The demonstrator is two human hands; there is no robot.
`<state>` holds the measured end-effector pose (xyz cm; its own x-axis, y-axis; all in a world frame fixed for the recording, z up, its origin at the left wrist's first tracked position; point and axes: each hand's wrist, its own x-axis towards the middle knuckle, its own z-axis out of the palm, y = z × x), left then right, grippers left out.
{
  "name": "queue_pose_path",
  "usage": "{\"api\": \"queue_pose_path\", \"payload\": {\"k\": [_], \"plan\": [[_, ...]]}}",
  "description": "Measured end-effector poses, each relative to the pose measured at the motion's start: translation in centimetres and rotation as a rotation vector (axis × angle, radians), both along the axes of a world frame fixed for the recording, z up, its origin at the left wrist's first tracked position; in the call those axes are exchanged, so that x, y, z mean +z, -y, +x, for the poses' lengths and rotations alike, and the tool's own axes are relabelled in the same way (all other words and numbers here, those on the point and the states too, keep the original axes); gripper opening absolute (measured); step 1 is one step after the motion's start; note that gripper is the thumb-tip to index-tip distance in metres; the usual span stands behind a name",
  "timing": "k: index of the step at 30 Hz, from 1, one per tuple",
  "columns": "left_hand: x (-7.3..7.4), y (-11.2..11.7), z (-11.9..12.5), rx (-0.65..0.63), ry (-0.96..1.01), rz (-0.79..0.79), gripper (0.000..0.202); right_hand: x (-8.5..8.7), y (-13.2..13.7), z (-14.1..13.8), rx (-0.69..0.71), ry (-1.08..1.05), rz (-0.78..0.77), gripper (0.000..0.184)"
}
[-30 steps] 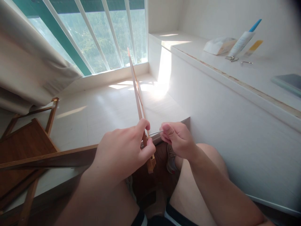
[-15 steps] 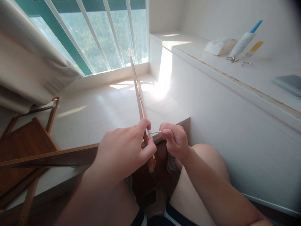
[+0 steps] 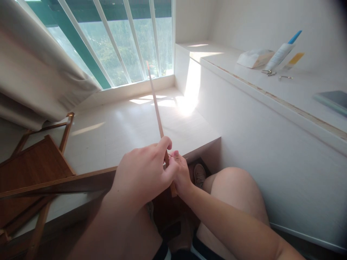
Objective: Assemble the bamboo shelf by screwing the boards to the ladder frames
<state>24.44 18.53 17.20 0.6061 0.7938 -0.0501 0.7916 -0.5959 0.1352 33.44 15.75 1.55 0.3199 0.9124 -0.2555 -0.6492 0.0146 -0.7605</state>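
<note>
My left hand (image 3: 143,173) is closed around a thin wooden frame piece (image 3: 156,108), which stands edge-on and reaches up toward the window. My right hand (image 3: 181,173) sits pressed against the far side of that piece, right behind my left fingers, its fingers curled. What it holds is hidden here; earlier it pinched a thin metal pin. Both hands hover over my bare knees (image 3: 233,191) at the edge of a white platform (image 3: 121,126).
A brown wooden folding rack (image 3: 35,169) lies at the left, with a long wooden board (image 3: 67,182) across it. A curtain (image 3: 35,83) hangs at the upper left beside a barred window (image 3: 121,39). The white ledge (image 3: 271,83) at right carries a tube (image 3: 282,52), a packet and small metal hooks.
My right hand has moved left and closed in against the wooden piece, so the thin metal pin it pinched is no longer visible. The wooden piece now appears thinner, turned edge-on.
</note>
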Motion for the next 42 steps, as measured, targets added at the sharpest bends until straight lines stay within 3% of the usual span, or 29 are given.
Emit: {"api": "queue_pose_path", "payload": {"k": [8, 11, 15, 19, 28, 37, 42], "plan": [[0.0, -0.3, -0.3, -0.016, 0.014, -0.024, 0.014, 0.0, -0.5, 0.0, 0.052, 0.005, 0.010, 0.050], [0.0, -0.4, -0.4, -0.013, 0.013, -0.006, 0.015, 0.2, -0.6, 1.0, 0.027, 0.110, 0.064, 0.047], [-0.2, -0.4, -0.7, -0.008, 0.024, 0.015, 0.013, 1.8, -0.5, 3.7, -0.071, 0.439, 0.346, 0.047], [-0.3, -0.4, -0.9, -0.002, 0.039, -0.005, 0.014, 3.8, 0.2, 6.2, 0.066, 0.665, 0.550, 0.046], [-0.3, -0.6, -0.8, -0.004, 0.025, -0.033, 0.014, 4.9, 0.3, 7.6, 0.150, 0.972, 0.574, 0.040], [-0.2, -0.7, -0.7, -0.007, 0.011, -0.041, 0.013, 5.3, 0.1, 7.9, 0.152, 1.062, 0.602, 0.037], [-0.2, -0.6, -0.7, -0.005, 0.008, -0.034, 0.012, 4.8, -0.3, 8.2, 0.097, 1.160, 0.691, 0.034]]}}
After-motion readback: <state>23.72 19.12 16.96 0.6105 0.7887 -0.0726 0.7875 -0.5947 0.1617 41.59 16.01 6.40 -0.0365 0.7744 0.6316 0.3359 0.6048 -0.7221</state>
